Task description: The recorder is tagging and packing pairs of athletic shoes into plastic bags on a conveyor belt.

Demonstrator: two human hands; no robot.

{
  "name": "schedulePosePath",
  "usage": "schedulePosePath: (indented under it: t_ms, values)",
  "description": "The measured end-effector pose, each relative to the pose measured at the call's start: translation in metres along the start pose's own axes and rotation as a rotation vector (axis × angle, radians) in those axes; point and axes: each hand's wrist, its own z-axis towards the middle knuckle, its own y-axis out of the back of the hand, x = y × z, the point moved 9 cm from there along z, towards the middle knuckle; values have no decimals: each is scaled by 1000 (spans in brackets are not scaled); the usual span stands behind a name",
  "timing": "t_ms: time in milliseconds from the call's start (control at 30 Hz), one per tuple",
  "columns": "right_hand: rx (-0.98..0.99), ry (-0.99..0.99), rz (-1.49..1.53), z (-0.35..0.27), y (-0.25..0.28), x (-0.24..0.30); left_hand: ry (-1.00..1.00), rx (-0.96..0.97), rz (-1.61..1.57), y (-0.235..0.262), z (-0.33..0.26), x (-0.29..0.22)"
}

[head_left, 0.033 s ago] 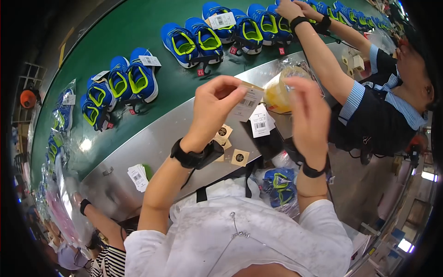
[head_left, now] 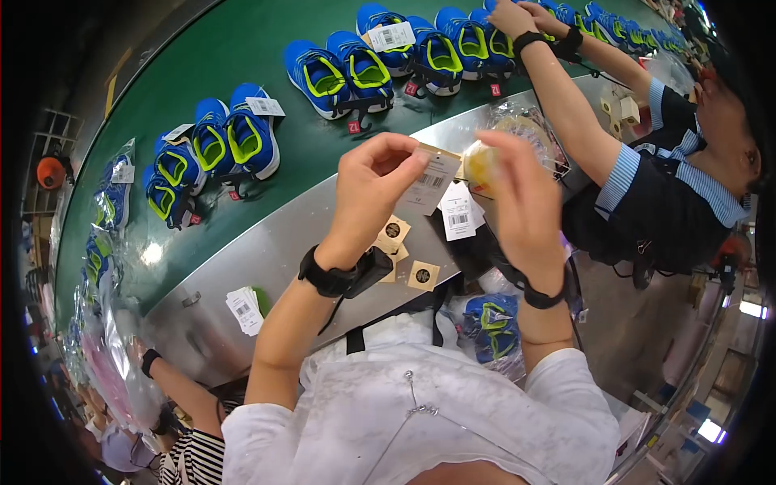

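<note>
My left hand (head_left: pixel 365 192) pinches a white hang tag (head_left: pixel 430 184) by its upper left corner, with a brown card edge showing behind it. My right hand (head_left: pixel 527 206) hovers just right of that tag, its fingers smeared by motion, so I cannot tell whether it holds anything. Behind its fingertips shows a yellowish, clear thing (head_left: pixel 483 166), partly hidden. Below the held tag, more white tags (head_left: pixel 459 217) lie fanned on a black surface. Several square kraft cards (head_left: pixel 423 276) with dark round prints lie on the metal ledge near my left wrist.
Blue and lime sneakers (head_left: pixel 346 71) stand in rows on the green belt (head_left: pixel 234 48) beyond the metal ledge (head_left: pixel 299 194). Another tag stack (head_left: pixel 244 310) lies left. A co-worker's arms (head_left: pixel 558 97) reach over the belt at right; another person's arm (head_left: pixel 182 384) is at lower left. Bagged shoes (head_left: pixel 491 327) sit below my right wrist.
My right hand has shifted left, its fingertips closer to the held tag. My left hand keeps its pinch on the tag and has hardly moved.
</note>
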Motion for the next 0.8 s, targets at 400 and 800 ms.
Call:
schedulePosePath:
  t_ms: [400, 800]
  values:
    - [37, 108, 49, 9, -38, 22, -80, -100, -68, 18, -19, -25]
    - [279, -335, 587, 2, -55, -22, -1243, 11, 1057, -28, -62, -87]
